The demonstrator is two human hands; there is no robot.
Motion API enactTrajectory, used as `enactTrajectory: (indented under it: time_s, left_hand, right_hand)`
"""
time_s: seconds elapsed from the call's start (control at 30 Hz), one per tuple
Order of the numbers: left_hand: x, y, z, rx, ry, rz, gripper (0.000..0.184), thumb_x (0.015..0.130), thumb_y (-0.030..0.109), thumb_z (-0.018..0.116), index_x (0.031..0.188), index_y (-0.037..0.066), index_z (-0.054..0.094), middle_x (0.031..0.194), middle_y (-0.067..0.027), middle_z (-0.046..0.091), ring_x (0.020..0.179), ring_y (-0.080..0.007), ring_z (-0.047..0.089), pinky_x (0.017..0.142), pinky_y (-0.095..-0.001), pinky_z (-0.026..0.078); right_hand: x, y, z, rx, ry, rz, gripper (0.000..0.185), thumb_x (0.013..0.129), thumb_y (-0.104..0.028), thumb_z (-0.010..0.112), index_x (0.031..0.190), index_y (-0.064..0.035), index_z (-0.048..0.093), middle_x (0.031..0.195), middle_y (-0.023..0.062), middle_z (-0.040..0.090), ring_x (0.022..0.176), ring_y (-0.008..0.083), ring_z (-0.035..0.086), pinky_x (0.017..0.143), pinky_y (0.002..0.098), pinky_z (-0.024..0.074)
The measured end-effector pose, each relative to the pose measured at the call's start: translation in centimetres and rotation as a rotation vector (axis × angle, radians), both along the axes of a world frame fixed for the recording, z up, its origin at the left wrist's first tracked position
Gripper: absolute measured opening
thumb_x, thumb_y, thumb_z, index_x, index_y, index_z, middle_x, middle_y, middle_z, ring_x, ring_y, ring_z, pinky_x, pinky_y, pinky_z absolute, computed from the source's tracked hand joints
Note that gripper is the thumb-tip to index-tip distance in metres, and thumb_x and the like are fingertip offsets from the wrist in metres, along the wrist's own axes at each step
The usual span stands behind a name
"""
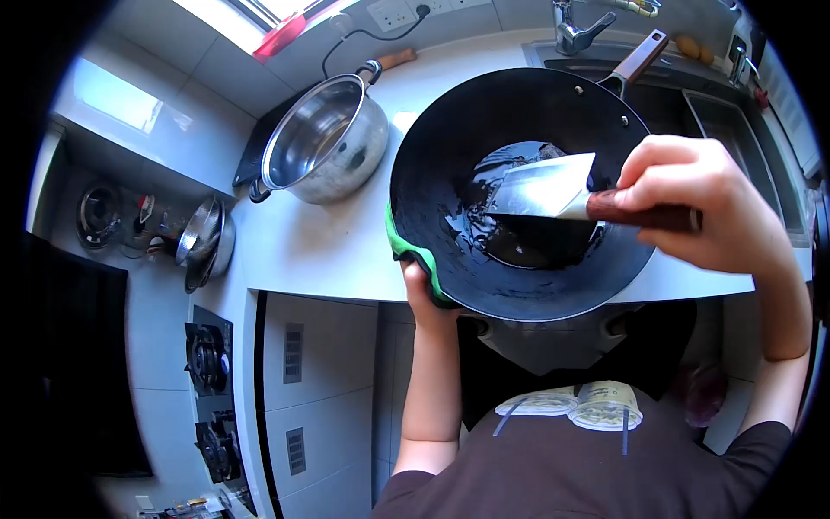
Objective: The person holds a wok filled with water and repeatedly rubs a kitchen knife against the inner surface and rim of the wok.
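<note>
A large black wok stands at the counter's front edge, its wooden handle pointing to the back right. Dark, shiny liquid lies in its bottom, with a dark lump partly hidden behind a blade. My right hand is closed around the brown wooden handle of a cleaver, whose broad blade is over the inside of the wok; whether it touches the liquid I cannot tell. At the wok's left rim, my left hand grips through a green and black cloth; most of its fingers are hidden.
Left of the wok is a steel pot with two handles. Behind the wok are a sink and a faucet. Further left, a metal colander sits near a gas stove. A black cable runs along the back wall.
</note>
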State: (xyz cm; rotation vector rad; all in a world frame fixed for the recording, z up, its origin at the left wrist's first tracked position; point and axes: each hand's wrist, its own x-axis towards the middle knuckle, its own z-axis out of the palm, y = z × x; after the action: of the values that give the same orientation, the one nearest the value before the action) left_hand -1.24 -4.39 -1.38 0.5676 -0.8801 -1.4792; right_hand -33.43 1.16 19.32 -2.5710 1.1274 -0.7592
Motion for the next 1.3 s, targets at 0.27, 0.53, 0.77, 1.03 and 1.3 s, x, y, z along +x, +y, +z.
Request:
enactTrajectory:
  time_s: [0.27, 0.53, 0.77, 1.03, 1.3]
  left_hand:
    - [-1.2, -1.1, -2.1, -0.113, 0.071, 0.046, 0.081, 0.094, 0.066, 0.044, 0.151, 0.010, 0.038, 0.148, -0.0122, 0.049, 0.134, -0.0300, 0.050, 0.112, -0.0466, 0.041]
    - [-0.9, -1.9, -2.8, -0.132, -0.014, 0.069, 0.087, 0.092, 0.067, 0.050, 0.154, 0.010, 0.030, 0.150, -0.0100, 0.044, 0.137, -0.0261, 0.046, 0.114, -0.0441, 0.039]
    - [-1.3, -1.2, -2.5, -0.060, 0.094, 0.088, 0.085, 0.092, 0.068, 0.049, 0.153, 0.011, 0.031, 0.148, -0.0093, 0.046, 0.137, -0.0263, 0.047, 0.115, -0.0446, 0.039]
    - [-0.8, -1.6, -2.9, -0.014, -0.081, 0.180, 0.071, 0.098, 0.058, 0.029, 0.149, 0.010, 0.041, 0.148, -0.0116, 0.051, 0.137, -0.0279, 0.048, 0.114, -0.0443, 0.039]
    - [-0.5, -1.4, -3.5, -0.103, 0.141, 0.001, 0.082, 0.097, 0.067, 0.038, 0.153, 0.007, 0.034, 0.149, -0.0110, 0.049, 0.137, -0.0295, 0.048, 0.114, -0.0442, 0.040]
  right_hand:
    - [3.8, -1.9, 0.6, 0.393, 0.568, -0.282, 0.032, 0.095, -0.022, 0.066, 0.121, -0.0024, 0.064, 0.097, 0.0211, 0.073, 0.093, 0.0341, 0.072, 0.080, 0.0418, 0.0566]
    - [5.4, -1.6, 0.5, 0.388, 0.683, -0.243, 0.043, 0.089, -0.028, 0.076, 0.121, -0.0014, 0.065, 0.097, 0.0195, 0.073, 0.091, 0.0301, 0.073, 0.078, 0.0394, 0.0584]
    - [4.4, -1.6, -1.4, 0.250, 0.811, -0.136, 0.037, 0.083, -0.012, 0.069, 0.116, 0.0035, 0.059, 0.090, 0.0207, 0.070, 0.088, 0.0359, 0.068, 0.075, 0.0450, 0.0548]
    - [2.6, -2.0, 1.2, 0.186, 0.824, -0.309, 0.021, 0.093, -0.007, 0.063, 0.113, -0.0045, 0.064, 0.088, 0.0173, 0.071, 0.082, 0.0299, 0.070, 0.074, 0.0391, 0.0561]
    - [0.7, -0.3, -1.3, 0.389, 0.117, -0.149, 0.035, 0.095, -0.013, 0.066, 0.126, 0.0018, 0.065, 0.113, 0.0201, 0.071, 0.103, 0.0339, 0.070, 0.094, 0.0406, 0.0540]
